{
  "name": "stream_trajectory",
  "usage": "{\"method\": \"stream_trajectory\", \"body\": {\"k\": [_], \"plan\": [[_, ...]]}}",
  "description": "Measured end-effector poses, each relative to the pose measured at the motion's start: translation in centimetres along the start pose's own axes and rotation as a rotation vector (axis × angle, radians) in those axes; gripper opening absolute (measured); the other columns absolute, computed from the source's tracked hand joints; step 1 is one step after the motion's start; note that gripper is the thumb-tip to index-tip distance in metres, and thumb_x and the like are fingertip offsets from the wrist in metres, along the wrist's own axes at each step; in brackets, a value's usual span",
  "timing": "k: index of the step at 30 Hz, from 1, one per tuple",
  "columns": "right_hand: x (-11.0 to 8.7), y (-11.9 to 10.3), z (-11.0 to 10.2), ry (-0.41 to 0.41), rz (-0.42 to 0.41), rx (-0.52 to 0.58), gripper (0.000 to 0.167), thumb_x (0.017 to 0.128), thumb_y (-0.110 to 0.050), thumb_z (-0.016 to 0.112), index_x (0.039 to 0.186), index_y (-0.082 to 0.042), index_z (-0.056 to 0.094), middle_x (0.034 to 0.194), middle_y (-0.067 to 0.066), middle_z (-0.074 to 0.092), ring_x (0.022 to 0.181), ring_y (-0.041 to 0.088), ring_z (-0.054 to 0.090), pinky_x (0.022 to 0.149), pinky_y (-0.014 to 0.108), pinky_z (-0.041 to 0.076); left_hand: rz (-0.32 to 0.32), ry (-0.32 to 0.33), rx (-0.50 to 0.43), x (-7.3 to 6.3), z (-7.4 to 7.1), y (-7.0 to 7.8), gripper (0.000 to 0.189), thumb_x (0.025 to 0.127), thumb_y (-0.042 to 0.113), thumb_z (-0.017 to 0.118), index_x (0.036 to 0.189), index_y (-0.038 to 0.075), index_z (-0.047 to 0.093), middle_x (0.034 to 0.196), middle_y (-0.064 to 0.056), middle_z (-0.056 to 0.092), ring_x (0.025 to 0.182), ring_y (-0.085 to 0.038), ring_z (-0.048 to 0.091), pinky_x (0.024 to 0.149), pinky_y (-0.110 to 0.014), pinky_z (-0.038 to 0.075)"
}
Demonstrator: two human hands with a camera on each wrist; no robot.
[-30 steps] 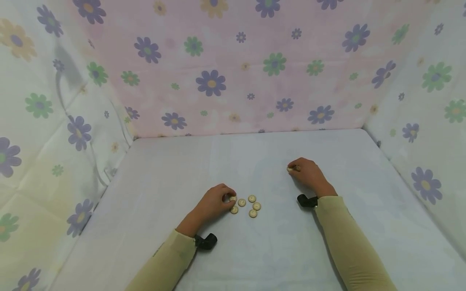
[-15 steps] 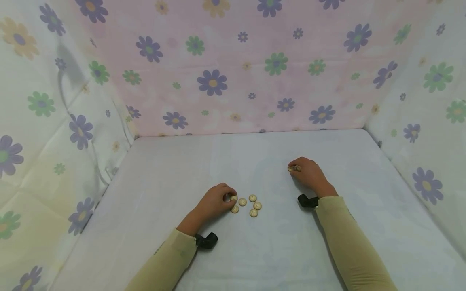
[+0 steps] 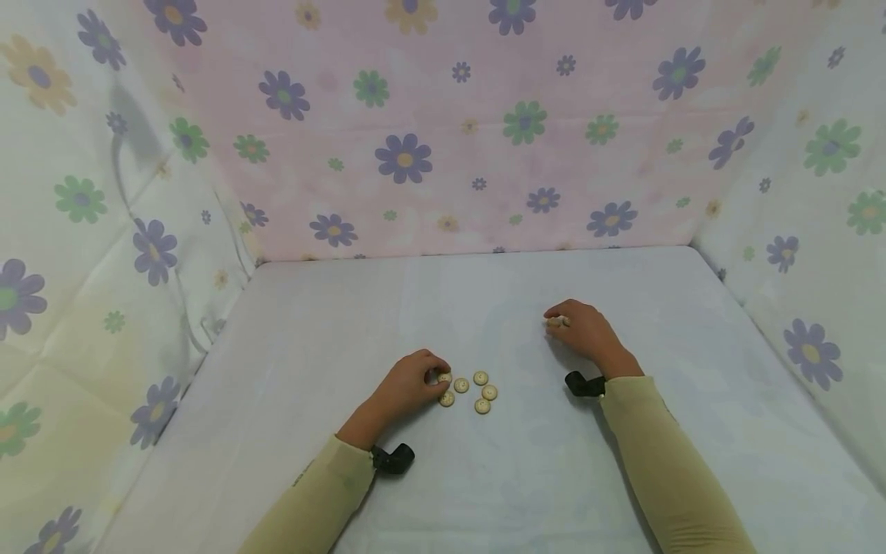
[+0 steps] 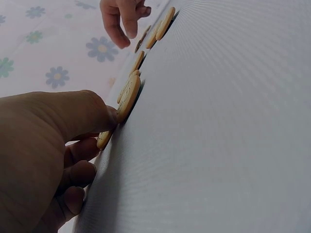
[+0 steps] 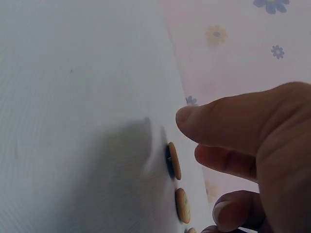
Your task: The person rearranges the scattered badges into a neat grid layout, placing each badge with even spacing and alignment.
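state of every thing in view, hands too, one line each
Left hand: thumb and finger curled around a beige, round, wood-like disc
Five neighbouring discs: lying flat
Right hand: fingers loosely open
Discs at right hand: on the white, flat tabletop, partly hidden
Pink, floral fabric backdrop: hanging, faintly creased
Black wrist devices: one per wrist
Khaki fabric sleeves: reaching the wrists

A white-covered table has rounded far corners. Behind its far edge rises a pink cloth wall printed with purple, green and peach flowers; paler flowered sheets, the left one creased, the right one smoother, flank its side edges in soft light.
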State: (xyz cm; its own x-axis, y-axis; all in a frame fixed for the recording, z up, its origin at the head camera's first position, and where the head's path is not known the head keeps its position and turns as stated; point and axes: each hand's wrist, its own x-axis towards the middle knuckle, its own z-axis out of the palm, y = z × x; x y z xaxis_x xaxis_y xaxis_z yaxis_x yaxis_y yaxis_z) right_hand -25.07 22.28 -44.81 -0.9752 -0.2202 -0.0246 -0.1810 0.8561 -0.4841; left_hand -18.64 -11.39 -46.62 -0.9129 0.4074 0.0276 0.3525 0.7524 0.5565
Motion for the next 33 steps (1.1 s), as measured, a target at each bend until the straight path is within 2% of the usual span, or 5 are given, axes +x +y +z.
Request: {"method": "stream_trajectory", "body": {"k": [20,26,33], "plan": [[-1.0,-2.7,0.0,-0.03,-0.046,0.016,0.032,0.092,-0.025,0.064,0.121,-0.013,0.067,0.131,0.012,0.059,0.123,0.035,0.052,0.102,0.054,0.04,-0.004,-0.008,0.004,-0.1,-0.1,-0.1,0.019,0.087,0.023,0.071,0.103,0.013,0.071,0.097,0.003,0.062,0.078,-0.01,0.05,0.07,-0.026,0.043],[-1.3,-3.3,0.2,-0.039,-0.084,0.006,0.031,0.091,-0.026,0.066,0.12,-0.014,0.067,0.129,0.01,0.061,0.116,0.032,0.058,0.097,0.051,0.045,-0.007,-0.007,0.008,-0.1,0.0,-0.2,0.019,0.087,0.023,0.071,0.103,0.014,0.071,0.097,0.004,0.062,0.078,-0.009,0.051,0.07,-0.025,0.043],[-1.2,-3.9,0.4,-0.055,-0.138,0.011,0.032,0.09,-0.025,0.067,0.12,-0.013,0.067,0.125,0.009,0.063,0.122,0.031,0.055,0.101,0.05,0.043,0.012,-0.003,0.018,0.0,0.1,-0.3,0.019,0.087,0.024,0.071,0.103,0.014,0.071,0.097,0.004,0.062,0.078,-0.008,0.051,0.069,-0.025,0.044]]}}
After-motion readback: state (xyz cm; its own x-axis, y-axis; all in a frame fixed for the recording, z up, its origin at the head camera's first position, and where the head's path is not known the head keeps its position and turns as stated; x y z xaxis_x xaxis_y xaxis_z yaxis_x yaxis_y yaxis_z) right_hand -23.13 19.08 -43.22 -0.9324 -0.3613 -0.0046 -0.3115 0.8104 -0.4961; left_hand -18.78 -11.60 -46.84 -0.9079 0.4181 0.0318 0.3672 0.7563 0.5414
